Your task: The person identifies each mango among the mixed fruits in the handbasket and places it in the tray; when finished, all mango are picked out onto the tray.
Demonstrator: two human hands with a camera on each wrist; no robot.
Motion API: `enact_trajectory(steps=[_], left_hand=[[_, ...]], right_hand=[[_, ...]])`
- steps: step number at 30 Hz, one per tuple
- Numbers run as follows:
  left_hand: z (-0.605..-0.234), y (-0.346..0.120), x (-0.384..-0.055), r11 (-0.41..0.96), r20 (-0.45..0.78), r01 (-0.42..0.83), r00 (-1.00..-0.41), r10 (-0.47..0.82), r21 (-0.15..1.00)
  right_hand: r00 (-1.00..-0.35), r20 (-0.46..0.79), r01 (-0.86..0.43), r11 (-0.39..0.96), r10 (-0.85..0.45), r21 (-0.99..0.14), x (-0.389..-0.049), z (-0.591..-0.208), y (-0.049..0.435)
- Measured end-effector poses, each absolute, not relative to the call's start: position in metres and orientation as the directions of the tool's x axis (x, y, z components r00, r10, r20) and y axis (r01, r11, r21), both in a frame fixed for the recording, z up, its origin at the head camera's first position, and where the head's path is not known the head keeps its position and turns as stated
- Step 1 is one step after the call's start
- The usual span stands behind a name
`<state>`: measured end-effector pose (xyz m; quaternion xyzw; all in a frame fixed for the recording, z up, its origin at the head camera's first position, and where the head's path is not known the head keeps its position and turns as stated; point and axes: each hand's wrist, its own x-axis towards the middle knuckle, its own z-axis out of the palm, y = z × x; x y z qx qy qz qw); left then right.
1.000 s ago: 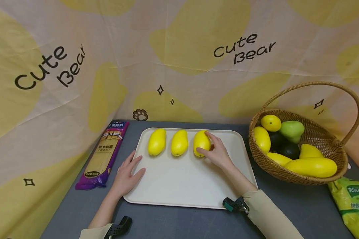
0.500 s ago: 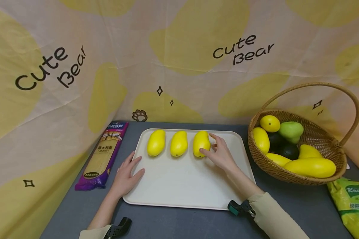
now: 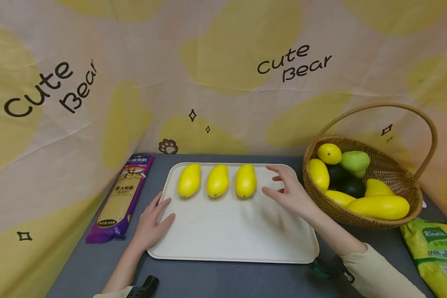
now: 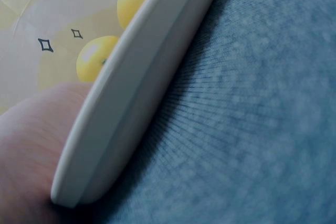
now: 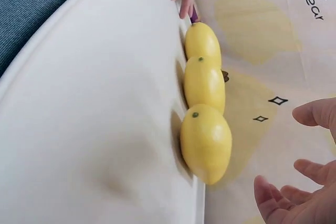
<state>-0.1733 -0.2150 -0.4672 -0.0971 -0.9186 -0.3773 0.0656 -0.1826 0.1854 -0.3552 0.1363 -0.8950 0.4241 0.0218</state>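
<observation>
Three yellow mangoes, the left one [image 3: 189, 181], the middle one [image 3: 217, 181] and the right one [image 3: 246, 181], lie in a row along the far side of a white tray [image 3: 223, 231]. My left hand [image 3: 152, 223] rests at the tray's left edge, fingers spread and thumb over the rim; the left wrist view shows the palm [image 4: 37, 145] against the tray's outer wall [image 4: 121, 93]. Over the tray's right part hovers my right hand [image 3: 290, 192], fingers loosely bent and holding nothing. In the right wrist view a gap separates its fingers from the nearest mango [image 5: 207, 145].
A wicker basket [image 3: 389, 161] with several fruits, including a green pear [image 3: 355, 163], stands right of the tray. A yellow-green Knorr bag [image 3: 432, 248] lies in front of it. At the left lies a purple pasta packet [image 3: 121, 194]. A printed cloth [image 3: 223, 82] hangs behind.
My right hand has let go of the right mango and moved off to the right, its fingers wider apart. The left hand stays at the tray's edge. The head view has turned slightly.
</observation>
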Motion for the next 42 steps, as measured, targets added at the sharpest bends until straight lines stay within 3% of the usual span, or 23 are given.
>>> enact_trajectory(steps=[7, 18, 23, 30, 42], left_hand=[[-0.464, -0.217, -0.173, 0.697, 0.195, 0.228, -0.973, 0.128, 0.680], [-0.464, -0.217, -0.173, 0.702, 0.170, 0.209, -0.977, 0.127, 0.681], [-0.463, -0.218, -0.172, 0.707, 0.191, 0.225, -0.973, 0.128, 0.671], [-0.463, -0.219, -0.169, 0.703, 0.169, 0.204, -0.978, 0.120, 0.681], [-0.467, -0.213, -0.171, 0.698, 0.171, 0.212, -0.977, 0.129, 0.684]], right_hand=[[-0.951, 0.135, -0.289, 0.643, -0.279, -0.709, -0.170, -0.312, 0.218], [-0.986, 0.027, -0.143, 0.739, -0.166, -0.658, -0.186, -0.253, 0.290], [-0.991, 0.056, -0.136, 0.835, -0.125, -0.533, -0.209, -0.250, 0.308], [-0.973, 0.087, -0.232, 0.900, -0.215, -0.369, -0.244, -0.256, 0.322], [-0.940, -0.052, -0.310, 0.908, -0.337, -0.280, -0.267, -0.274, 0.339]])
